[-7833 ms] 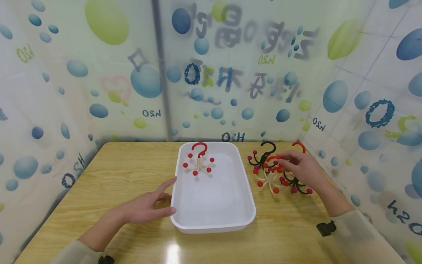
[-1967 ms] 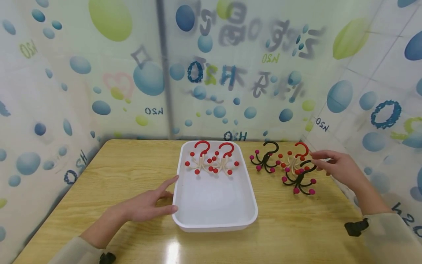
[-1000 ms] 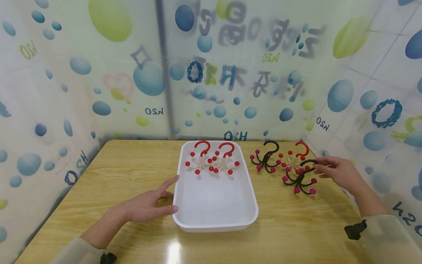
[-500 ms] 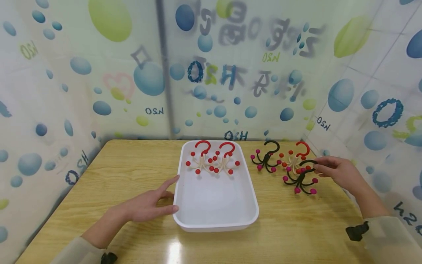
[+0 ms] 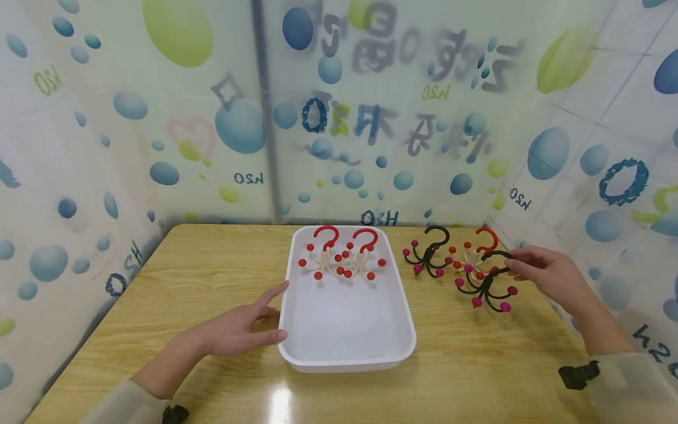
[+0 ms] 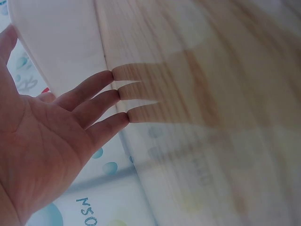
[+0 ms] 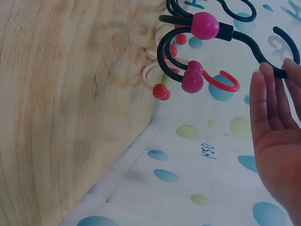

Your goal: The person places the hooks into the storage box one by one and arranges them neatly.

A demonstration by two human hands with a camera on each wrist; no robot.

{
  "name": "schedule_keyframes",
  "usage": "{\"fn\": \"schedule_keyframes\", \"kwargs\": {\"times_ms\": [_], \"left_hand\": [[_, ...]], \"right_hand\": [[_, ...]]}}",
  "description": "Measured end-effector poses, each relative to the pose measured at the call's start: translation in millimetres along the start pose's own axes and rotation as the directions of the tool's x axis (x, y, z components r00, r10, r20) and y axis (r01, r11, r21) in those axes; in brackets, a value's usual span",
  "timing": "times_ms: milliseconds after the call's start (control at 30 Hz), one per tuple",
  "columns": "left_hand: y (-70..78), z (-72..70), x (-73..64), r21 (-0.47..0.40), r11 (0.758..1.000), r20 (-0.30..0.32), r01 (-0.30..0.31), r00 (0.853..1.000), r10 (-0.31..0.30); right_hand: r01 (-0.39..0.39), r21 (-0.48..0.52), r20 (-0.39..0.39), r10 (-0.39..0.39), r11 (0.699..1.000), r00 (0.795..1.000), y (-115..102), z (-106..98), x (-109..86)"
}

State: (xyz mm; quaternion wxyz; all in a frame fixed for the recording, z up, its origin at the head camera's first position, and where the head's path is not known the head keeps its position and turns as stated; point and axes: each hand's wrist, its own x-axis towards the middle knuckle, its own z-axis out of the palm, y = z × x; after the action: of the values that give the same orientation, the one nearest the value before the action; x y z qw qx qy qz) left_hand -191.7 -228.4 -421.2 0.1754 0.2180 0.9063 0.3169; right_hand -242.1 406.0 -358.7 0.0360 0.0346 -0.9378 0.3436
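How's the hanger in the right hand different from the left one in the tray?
The held hanger is black with pink balls; the tray hanger is pale with red hook and balls. The right hand pinches the held hanger; the tray hanger sits untouched. Both have hooks and ball-tipped arms.

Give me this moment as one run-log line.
Right hand: pinches black hanger by hook; left hand: touches white tray; in tray: two cream hangers; right of tray: second black hanger, third cream hanger
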Motion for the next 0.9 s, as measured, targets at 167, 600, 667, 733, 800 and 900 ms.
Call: {"fn": "schedule_keyframes", "kwargs": {"times_ms": [167, 600, 667, 733, 800, 900], "left_hand": [[0.3, 0.5, 0.6, -0.003, 1.000, 0.003, 0.006, 1.000, -0.006], [0.2, 0.4, 0.0, 0.000, 1.000, 0.002, 0.008, 1.000, -0.008], [0.1, 0.4, 0.1, -0.001, 1.000, 0.002, 0.007, 1.000, -0.007], [0.0, 0.5, 0.2, -0.002, 1.000, 0.001, 0.006, 1.000, -0.006], [0.2, 0.5, 0.3, -0.001, 1.000, 0.002, 0.006, 1.000, -0.006], [0.7, 0.5, 0.1, 0.002, 1.000, 0.002, 0.010, 1.000, -0.010]], "right_hand": [[0.022, 0.041, -0.038, -0.020, 0.999, 0.999, -11, 2, -4.4], [0.091, 0.087, -0.045, -0.087, 0.992, 0.995, -58, 11, -6.7], [0.103, 0.084, -0.054, -0.099, 0.991, 0.994, -64, 12, -5.2], [0.123, 0.102, -0.062, -0.117, 0.987, 0.991, -70, 14, -3.1], [0.143, 0.135, -0.066, -0.136, 0.980, 0.989, -77, 16, -1.2], [0.171, 0.187, -0.066, -0.162, 0.967, 0.985, -89, 21, 2.4]]}}
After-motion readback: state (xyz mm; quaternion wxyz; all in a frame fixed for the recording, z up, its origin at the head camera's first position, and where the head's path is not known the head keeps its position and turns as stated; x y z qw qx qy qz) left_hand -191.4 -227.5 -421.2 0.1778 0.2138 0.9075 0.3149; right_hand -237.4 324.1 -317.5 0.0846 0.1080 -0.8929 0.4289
